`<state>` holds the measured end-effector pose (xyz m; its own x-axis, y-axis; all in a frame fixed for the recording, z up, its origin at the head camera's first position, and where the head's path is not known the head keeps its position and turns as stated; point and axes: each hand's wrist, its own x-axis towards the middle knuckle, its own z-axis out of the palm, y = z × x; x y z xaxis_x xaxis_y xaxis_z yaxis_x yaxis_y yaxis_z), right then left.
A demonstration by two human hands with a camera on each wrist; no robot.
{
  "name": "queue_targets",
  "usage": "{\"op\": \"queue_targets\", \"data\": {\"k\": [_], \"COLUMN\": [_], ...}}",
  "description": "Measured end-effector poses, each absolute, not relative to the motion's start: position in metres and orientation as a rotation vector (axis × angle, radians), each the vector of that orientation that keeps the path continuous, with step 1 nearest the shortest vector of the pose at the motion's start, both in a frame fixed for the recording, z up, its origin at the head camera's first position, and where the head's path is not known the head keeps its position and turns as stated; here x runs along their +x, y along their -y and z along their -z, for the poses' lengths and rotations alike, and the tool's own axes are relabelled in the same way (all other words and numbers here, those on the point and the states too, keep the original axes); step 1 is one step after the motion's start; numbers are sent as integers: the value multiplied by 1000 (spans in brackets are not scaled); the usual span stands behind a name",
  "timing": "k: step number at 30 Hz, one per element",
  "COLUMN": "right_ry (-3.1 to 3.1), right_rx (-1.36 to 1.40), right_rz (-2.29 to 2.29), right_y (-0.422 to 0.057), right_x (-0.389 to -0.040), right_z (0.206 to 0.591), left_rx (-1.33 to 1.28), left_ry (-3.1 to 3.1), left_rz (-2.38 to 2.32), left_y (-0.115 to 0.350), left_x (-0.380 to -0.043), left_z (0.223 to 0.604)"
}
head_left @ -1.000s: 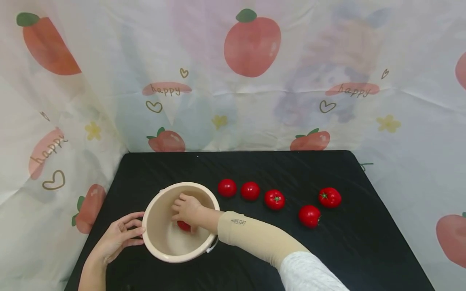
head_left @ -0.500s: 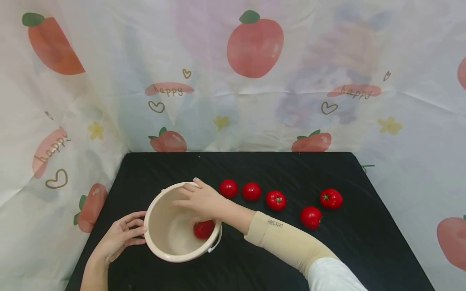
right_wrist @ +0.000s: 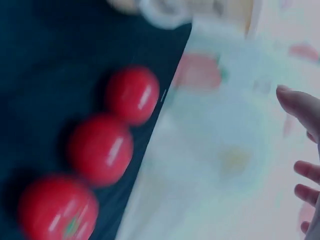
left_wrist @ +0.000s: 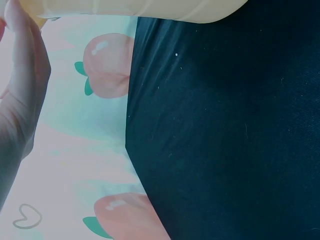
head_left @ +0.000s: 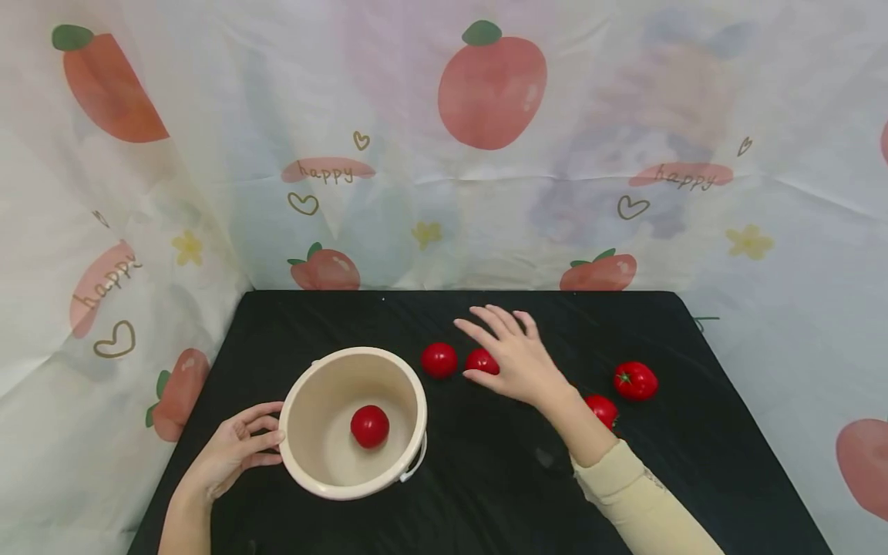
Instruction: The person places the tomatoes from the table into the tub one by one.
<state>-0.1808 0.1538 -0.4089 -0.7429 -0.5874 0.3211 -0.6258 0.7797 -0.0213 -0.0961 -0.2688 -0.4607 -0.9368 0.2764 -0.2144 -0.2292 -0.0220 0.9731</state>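
Observation:
A cream bucket (head_left: 298, 462) stands at the table's left with a single red tomato (head_left: 370, 427) on its floor. My left hand (head_left: 243, 447) touches the bucket's left side near the rim, fingers loosely extended. My right hand (head_left: 516, 358) hovers right of the bucket, fingers spread, holding nothing. Partly behind it is a tomato (head_left: 480, 361); another tomato (head_left: 438, 361) lies just left. The right wrist view shows three tomatoes in a row, the nearest one (right_wrist: 59, 209) with a green stem mark; the hand hides that one in the head view.
Farther right lie two more tomatoes, one (head_left: 635, 381) in full view and one (head_left: 602, 411) partly behind the right forearm. A black cloth (head_left: 444, 493) covers the table. A printed curtain (head_left: 388, 216) hangs behind and at the sides. The bucket's handle (head_left: 418, 462) hangs down its right side.
My right hand has let go of the tomato inside the bucket, come out over the rim, and moved right above the row of tomatoes. The left hand stays at the bucket.

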Motion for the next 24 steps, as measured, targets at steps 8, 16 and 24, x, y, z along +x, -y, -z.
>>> {"op": "queue_targets", "data": {"k": [8, 16, 24], "right_ry": [2798, 2886, 2994], "right_rx": [469, 169, 7], "right_rz": [-202, -231, -290], "right_y": [-252, -324, -369], "right_x": [-184, -176, -157], "right_z": [433, 462, 494], "left_rx": [62, 45, 105], "left_ry": [-1909, -1902, -1880], "left_rz": [-2028, -2030, -2040], "left_y": [269, 269, 268], "left_x": [-96, -96, -97], "left_z": [461, 461, 460]}}
